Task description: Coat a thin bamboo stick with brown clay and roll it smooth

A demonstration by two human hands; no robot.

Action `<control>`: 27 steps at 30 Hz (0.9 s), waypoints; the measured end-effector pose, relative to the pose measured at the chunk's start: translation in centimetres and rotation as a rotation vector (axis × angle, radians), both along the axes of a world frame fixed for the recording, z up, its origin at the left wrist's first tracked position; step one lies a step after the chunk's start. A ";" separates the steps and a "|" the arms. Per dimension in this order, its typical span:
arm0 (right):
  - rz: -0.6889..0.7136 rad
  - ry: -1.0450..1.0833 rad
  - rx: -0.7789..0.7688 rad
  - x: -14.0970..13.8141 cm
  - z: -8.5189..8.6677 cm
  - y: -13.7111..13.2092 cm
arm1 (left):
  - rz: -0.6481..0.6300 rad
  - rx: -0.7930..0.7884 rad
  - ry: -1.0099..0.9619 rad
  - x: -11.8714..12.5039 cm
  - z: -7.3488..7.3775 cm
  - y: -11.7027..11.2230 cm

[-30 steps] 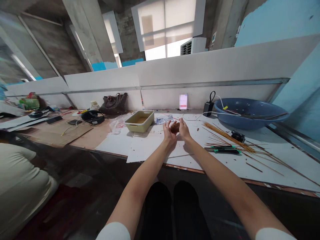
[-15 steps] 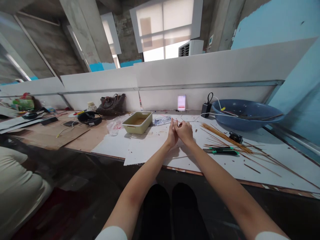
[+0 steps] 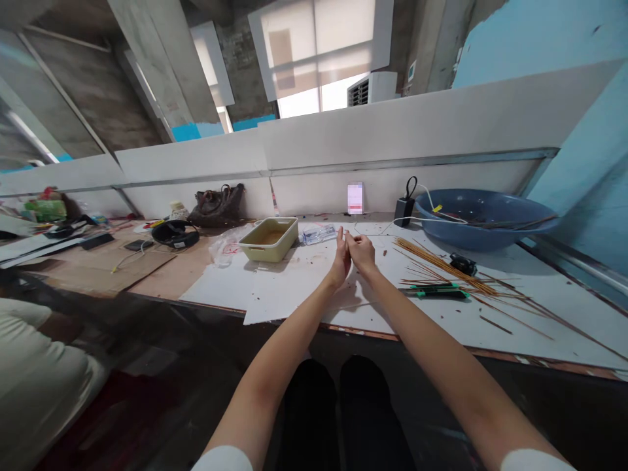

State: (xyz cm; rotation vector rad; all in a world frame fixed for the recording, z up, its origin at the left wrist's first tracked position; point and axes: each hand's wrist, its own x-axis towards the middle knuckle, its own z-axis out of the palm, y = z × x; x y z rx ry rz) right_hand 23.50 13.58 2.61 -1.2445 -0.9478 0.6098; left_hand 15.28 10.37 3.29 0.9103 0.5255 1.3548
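Note:
My left hand [image 3: 341, 263] and my right hand [image 3: 362, 252] meet above the white sheet in the middle of the table. The left hand's fingers point upward, pressed together, with their tips against the right hand. Curled inward, the right hand's fingers form a pinch. Whatever lies between the fingertips is too small or hidden to make out. To the right of my hands lies a bundle of thin brown sticks [image 3: 432, 260], partly fanned out. A black and green utility knife [image 3: 439, 292] rests just below it.
A pale yellow basin [image 3: 269, 252] with brownish contents stands left of my hands, beside a clear plastic packet [image 3: 318, 235]. Behind are a lit phone [image 3: 355, 198] and a black box with a loop [image 3: 404, 212]. A blue basin [image 3: 483, 237] holds dark sticks. A person's sleeve [image 3: 44, 366] is at left.
My hands stay together, but the left fingers now stand straighter and the right hand has shifted slightly left. The camera view has moved a little; the table items look the same.

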 end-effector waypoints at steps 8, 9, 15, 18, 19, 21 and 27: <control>0.156 0.451 -0.028 1.0 0.8 0.3 | 0.256 0.174 0.074 -1.5 -1.0 0.9; 0.182 0.484 -0.031 1.0 0.9 0.2 | 0.269 0.202 0.110 -1.5 -1.2 1.0; 0.292 0.553 -0.081 0.8 1.3 -1.2 | 0.302 0.171 0.152 -1.1 -1.8 1.0; 0.314 0.543 -0.091 0.8 1.4 -1.4 | 0.276 0.165 0.194 -0.9 -1.8 1.0; 0.317 0.537 -0.085 0.8 1.4 -1.4 | 0.254 0.158 0.208 -0.9 -1.9 0.9; 0.319 0.524 -0.061 0.7 1.4 -1.3 | 0.213 0.140 0.221 -0.7 -1.9 0.8; 0.237 0.405 0.103 0.7 1.4 -1.0 | 0.139 0.052 0.146 0.1 -1.8 0.6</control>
